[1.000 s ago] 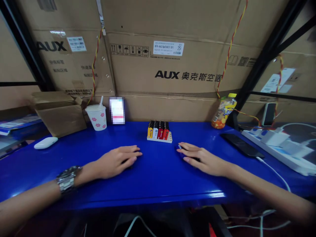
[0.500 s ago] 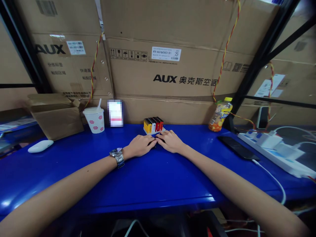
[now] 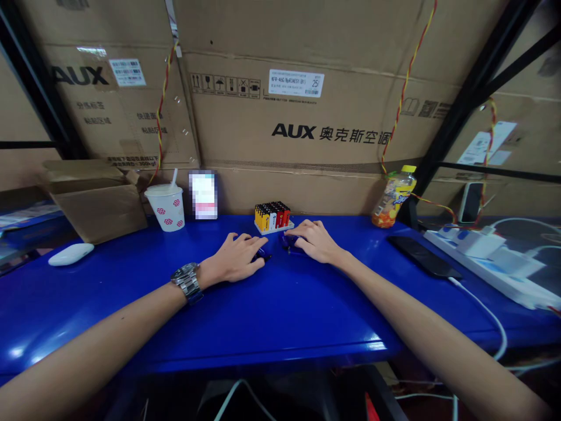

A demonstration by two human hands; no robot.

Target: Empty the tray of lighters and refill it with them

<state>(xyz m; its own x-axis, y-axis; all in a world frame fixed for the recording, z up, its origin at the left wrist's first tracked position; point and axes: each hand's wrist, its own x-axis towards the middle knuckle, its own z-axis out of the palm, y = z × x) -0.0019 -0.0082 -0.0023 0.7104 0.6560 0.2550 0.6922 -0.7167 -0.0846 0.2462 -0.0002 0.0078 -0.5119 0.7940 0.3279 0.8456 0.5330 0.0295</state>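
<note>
- The left hand (image 3: 234, 260) and right hand (image 3: 316, 241) are apart, with a narrow gap between them, just in front of the lighter rack (image 3: 269, 230).
- The left hand's fingers curl over a small glossy blue piece (image 3: 263, 255); the right hand's curl over a second blue piece (image 3: 289, 244). Both shapes are partly hidden.
- The pale rack holds upright yellow, white and red lighters (image 3: 272, 216).
- Left of the rack stand a dotted paper cup (image 3: 164, 209) with a white straw and an open cardboard box (image 3: 100, 204).
- Right of the rack stand a clear plastic bottle (image 3: 393, 199), a flat black phone (image 3: 423, 256) and a white power strip (image 3: 482, 254).
- All rest on the glossy blue table (image 3: 280, 310).
</note>
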